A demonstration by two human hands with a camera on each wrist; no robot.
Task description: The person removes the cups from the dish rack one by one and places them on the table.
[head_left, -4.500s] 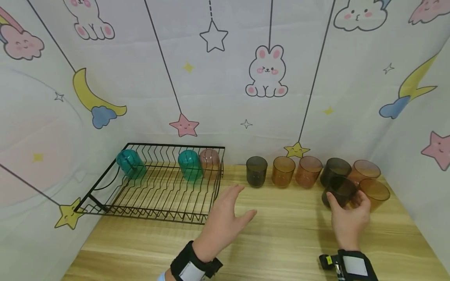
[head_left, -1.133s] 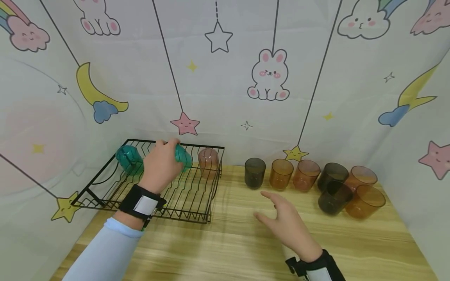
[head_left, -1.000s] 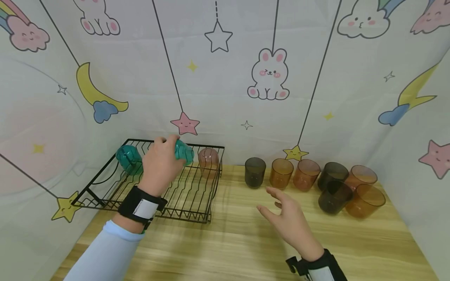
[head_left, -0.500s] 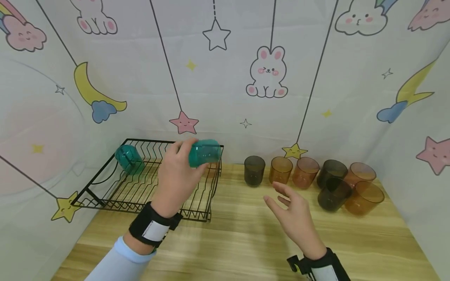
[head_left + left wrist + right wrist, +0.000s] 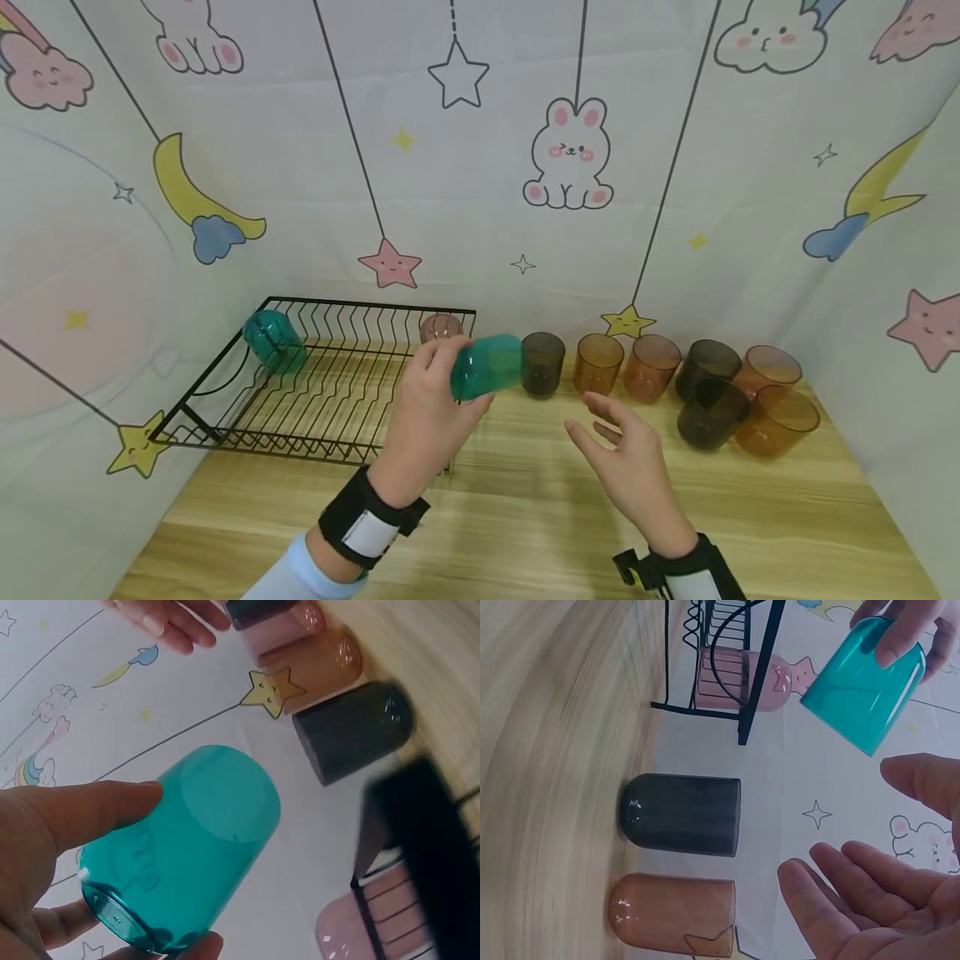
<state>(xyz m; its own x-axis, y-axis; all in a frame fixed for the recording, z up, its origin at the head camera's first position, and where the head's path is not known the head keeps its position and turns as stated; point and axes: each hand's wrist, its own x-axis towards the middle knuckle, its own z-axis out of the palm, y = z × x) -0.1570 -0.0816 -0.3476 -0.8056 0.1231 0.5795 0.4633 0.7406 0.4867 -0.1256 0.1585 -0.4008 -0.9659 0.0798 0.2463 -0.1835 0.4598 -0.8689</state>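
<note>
One translucent, cylindrical teal tumbler (image 5: pixel 491 367) tilts in the pinching left grip (image 5: pixel 429 408), the right grip (image 5: pixel 632 468) spread.

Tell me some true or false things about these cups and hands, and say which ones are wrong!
1. The left hand holds a teal cup. True.
2. The right hand holds a cup too. False: its fingers hold nothing.
3. The pink cup in the black rack is upside down. True.
4. The teal cup being held is standing straight up. False: it is tipped over onto its side.
5. Another teal cup is at the left end of the rack. True.
6. Only three cups are on the table. False: seven cups stand there.
</note>
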